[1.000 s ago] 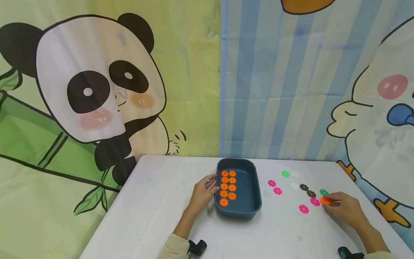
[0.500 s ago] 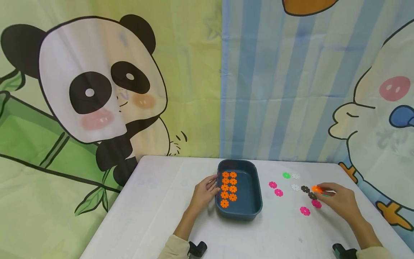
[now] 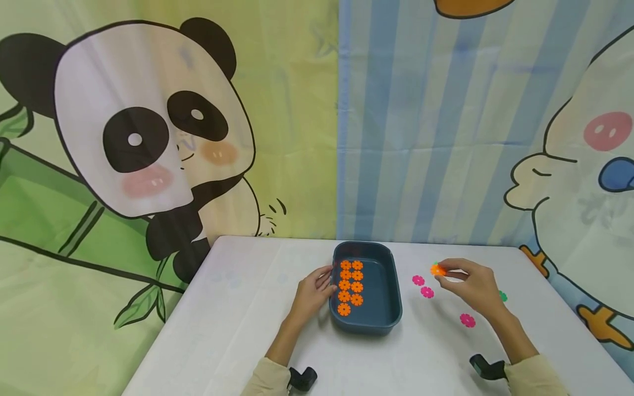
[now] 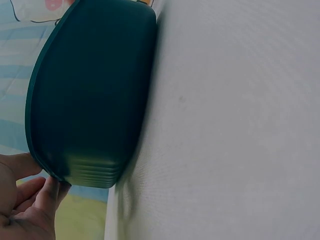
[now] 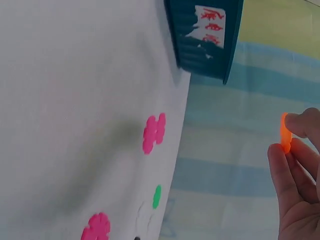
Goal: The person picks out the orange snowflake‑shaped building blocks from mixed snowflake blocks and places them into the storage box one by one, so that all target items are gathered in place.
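My left hand (image 3: 311, 294) holds the left rim of a dark blue plastic tray (image 3: 380, 294); in the left wrist view its thumb and fingers pinch the edge of the tray (image 4: 95, 90). Inside, several orange flower-shaped plastic discs (image 3: 344, 285) lie in two columns along the left side. Right of the tray, my right hand (image 3: 470, 283) pinches another orange flower disc (image 3: 436, 269) above the table. The right wrist view shows this disc (image 5: 285, 134) edge-on between thumb and fingers. Pink flower discs (image 3: 427, 292) lie between tray and right hand.
A separate pink disc (image 3: 468, 320) lies nearer the front on the white table (image 3: 257, 291). A green disc (image 3: 503, 296) peeks out behind the right wrist. The right hand covers other loose discs. A patterned curtain (image 3: 292, 121) hangs behind the table.
My right hand has carried the orange disc leftward and toward the back, from the right-hand discs to nearer the tray. The left hand stays on the tray's rim.
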The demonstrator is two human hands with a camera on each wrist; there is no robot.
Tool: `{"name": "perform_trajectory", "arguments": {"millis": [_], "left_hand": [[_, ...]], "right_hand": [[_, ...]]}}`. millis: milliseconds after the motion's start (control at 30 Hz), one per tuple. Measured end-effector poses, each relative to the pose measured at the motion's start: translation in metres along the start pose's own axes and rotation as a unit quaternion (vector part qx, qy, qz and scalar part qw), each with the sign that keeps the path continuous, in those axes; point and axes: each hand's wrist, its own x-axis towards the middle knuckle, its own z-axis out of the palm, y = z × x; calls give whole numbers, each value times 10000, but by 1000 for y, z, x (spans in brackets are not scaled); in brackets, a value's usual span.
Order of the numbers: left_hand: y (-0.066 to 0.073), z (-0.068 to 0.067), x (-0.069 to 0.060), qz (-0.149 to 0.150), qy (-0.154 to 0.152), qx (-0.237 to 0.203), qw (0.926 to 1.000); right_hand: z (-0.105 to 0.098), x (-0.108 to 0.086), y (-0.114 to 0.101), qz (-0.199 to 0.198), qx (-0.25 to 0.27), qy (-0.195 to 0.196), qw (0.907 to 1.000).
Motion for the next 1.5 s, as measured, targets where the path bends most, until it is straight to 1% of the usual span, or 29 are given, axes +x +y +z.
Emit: {"name": "perform_trajectory", "arguments": {"millis": [133,300,500,633,733,767,800,900,1000,1033,1067,1167,1267,1400,1500], "left_hand": [[0,0,0,-2,-11,5,10000],[-1,0,-1,-31,6,29,10000],[-1,0,0,-57,14,4,10000],[-2,0,0,-65,-24,-8,10000],[-3,-1,0,-69,-20,-16,10000],[-3,-1,0,-73,-27,-16,10000],[-3,-1,0,-73,-32,-11,10000],[-3,0,-1,-44,-23,11,10000],[-5,-1,1,-39,-35,0,10000],[-8,-1,2,-32,-29,-5,10000],[-10,-1,3,-68,-34,-17,10000],[-23,-1,7,-41,-6,-20,10000],[-31,0,10,-29,34,14,10000],[-32,0,10,-11,95,98,9999],[-31,-1,9,-26,110,177,9998]], "right_hand": [[15,5,-18,-15,294,-168,9994],[34,10,-37,-114,855,-432,9953],[56,15,-51,-266,1304,-581,9894],[70,15,-60,-217,1408,-749,9870],[79,14,-65,-228,1387,-892,9861],[82,13,-66,-234,1437,-928,9850],[83,12,-72,-261,1488,-975,9837],[92,9,-74,-292,1633,-1082,9802],[100,4,-77,-260,1636,-1239,9784],[106,3,-74,-280,1603,-1271,9785],[108,2,-75,-351,1560,-1317,9783],[116,-1,-78,-590,1486,-1428,9768],[122,-2,-79,-810,1367,-1492,9760],[127,-1,-80,-946,1047,-1754,9743],[129,0,-82,-1151,744,-2070,9687]]}}
